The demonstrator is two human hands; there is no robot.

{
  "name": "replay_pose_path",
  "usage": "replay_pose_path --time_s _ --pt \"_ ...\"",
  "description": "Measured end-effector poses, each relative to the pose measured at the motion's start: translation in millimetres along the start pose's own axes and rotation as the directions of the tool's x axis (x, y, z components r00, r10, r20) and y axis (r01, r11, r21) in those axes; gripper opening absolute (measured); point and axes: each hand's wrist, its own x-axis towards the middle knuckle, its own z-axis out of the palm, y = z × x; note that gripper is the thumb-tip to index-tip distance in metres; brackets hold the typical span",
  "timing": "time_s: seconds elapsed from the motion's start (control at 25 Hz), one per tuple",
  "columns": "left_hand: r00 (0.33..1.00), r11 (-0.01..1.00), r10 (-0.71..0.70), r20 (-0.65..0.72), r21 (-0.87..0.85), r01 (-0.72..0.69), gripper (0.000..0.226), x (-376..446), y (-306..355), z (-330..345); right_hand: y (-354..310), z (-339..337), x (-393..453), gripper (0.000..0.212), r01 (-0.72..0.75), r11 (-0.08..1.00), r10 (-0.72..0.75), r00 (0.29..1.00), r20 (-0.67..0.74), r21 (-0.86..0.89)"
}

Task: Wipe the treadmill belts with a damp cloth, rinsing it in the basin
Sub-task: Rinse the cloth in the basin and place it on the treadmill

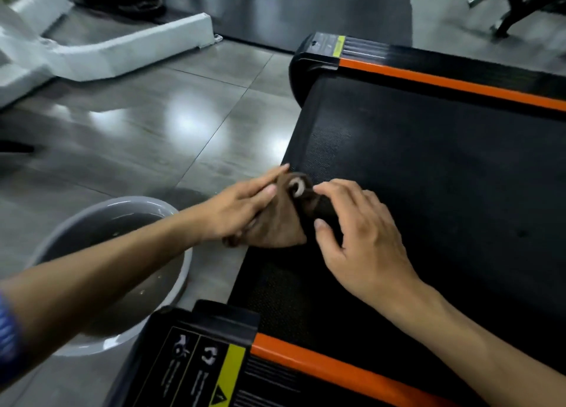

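A brown cloth [283, 226] with a pale ring mark lies at the rear edge of the black treadmill belt [444, 167]. My left hand [242, 206] lies flat on the cloth's left part with straight fingers. My right hand [358, 235] is over the cloth's right part, its fingers curled and its thumb and fingertips pinching the darker folded end. A grey basin [76, 226] holding water stands on the floor to the left of the treadmill, below my left forearm.
Orange side rails [453, 83] run along both edges of the belt, with black end caps and warning labels [199, 367] near me. A white machine base [122, 52] lies on the grey tiled floor at the far left. Dark equipment legs [517, 5] stand at the top right.
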Motion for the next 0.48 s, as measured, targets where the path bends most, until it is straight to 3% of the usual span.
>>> replay_pose_path --time_s 0.16,0.28,0.36,0.4,0.48 --pt "0.976 0.994 0.052 -0.21 0.106 -0.03 0.033 83.9 6.8 -10.5 10.4 15.3 7.5 0.039 -0.027 1.0 0.026 0.999 -0.046 -0.005" --pt "0.9 0.992 -0.094 -0.426 0.039 0.122 0.031 130.7 18.3 -17.4 16.2 16.6 6.5 0.038 -0.072 0.997 0.074 0.988 -0.135 0.021" --pt "0.924 0.982 -0.186 -0.333 -0.036 0.185 0.052 137.3 25.3 -16.7 17.5 17.9 7.6 0.038 -0.069 0.997 0.071 0.989 -0.129 0.02" --pt "0.954 0.985 -0.166 -0.248 0.007 0.174 0.063 133.3 26.8 -11.0 17.3 19.2 7.9 0.037 -0.05 0.999 0.05 0.992 -0.116 0.003" --pt "0.981 0.973 -0.109 -0.16 0.185 0.138 0.063 125.8 23.3 1.6 15.6 22.8 7.3 0.035 0.009 0.998 -0.015 0.996 -0.09 -0.068"
